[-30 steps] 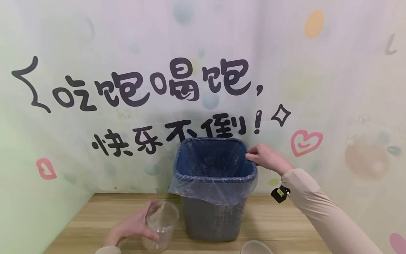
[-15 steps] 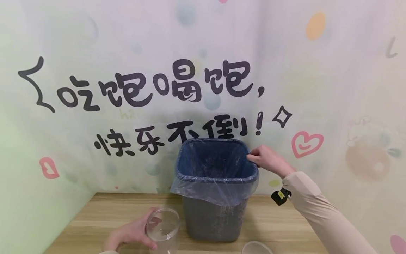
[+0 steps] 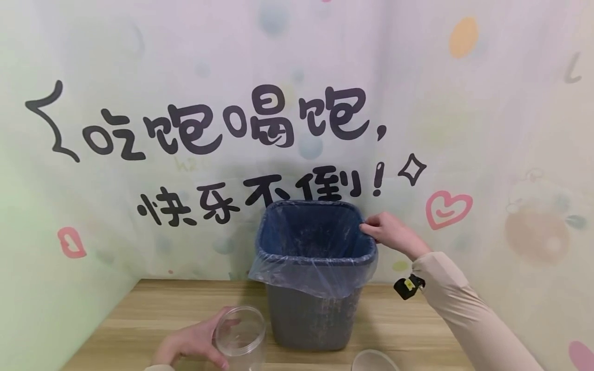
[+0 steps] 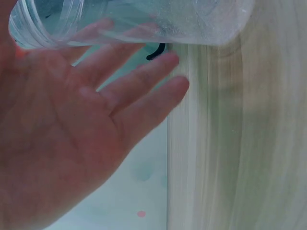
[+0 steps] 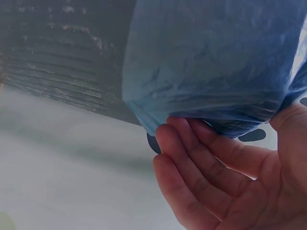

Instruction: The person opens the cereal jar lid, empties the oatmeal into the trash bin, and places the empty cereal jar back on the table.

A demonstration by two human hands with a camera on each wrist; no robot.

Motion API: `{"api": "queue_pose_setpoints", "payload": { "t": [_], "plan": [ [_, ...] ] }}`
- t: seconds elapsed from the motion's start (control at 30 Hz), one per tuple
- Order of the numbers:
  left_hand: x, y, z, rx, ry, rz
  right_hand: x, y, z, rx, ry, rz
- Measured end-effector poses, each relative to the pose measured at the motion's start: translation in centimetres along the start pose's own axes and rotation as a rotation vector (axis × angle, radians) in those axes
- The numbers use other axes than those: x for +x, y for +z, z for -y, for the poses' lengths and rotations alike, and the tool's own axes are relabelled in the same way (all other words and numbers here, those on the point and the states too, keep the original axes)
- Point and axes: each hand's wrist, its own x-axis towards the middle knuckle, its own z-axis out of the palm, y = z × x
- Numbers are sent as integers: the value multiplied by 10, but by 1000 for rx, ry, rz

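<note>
A grey trash can (image 3: 311, 319) with a blue rim stands on the wooden table, lined with a translucent blue bag (image 3: 315, 278) folded over its edge. My right hand (image 3: 392, 232) grips the can's right rim through the bag, thumb on the inner side; its fingers (image 5: 192, 177) lie against the outside in the right wrist view. Left of the can, a clear plastic jar (image 3: 243, 335) stands without a lid. My left hand (image 3: 195, 340) holds it from the left, thumb in front and fingers behind. In the left wrist view, the lower fingers (image 4: 144, 81) spread loosely below the jar (image 4: 144, 24).
A pale round rim (image 3: 375, 360) shows at the bottom edge, right of the can. Behind the table (image 3: 153, 314) hangs a printed curtain (image 3: 185, 67) with black lettering. A black strapped device (image 3: 408, 286) sits at the right wrist.
The jar and my left hand have shifted slightly down and right toward the viewer, and the jar's mouth faces the camera more. My right hand stays on the can's rim.
</note>
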Motion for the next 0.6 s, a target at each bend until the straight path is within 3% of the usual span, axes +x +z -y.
{"api": "queue_pose_setpoints", "payload": {
  "t": [0.2,0.37,0.6],
  "plan": [
    [-5,-4,-8,141,-59,-46,0,1,0,-18,-3,-10],
    [-8,-11,-21,207,-129,-45,1,1,0,4,-8,0],
    [-6,-17,-40,336,-45,-59,2,0,-2,22,-11,20]
  ]
}}
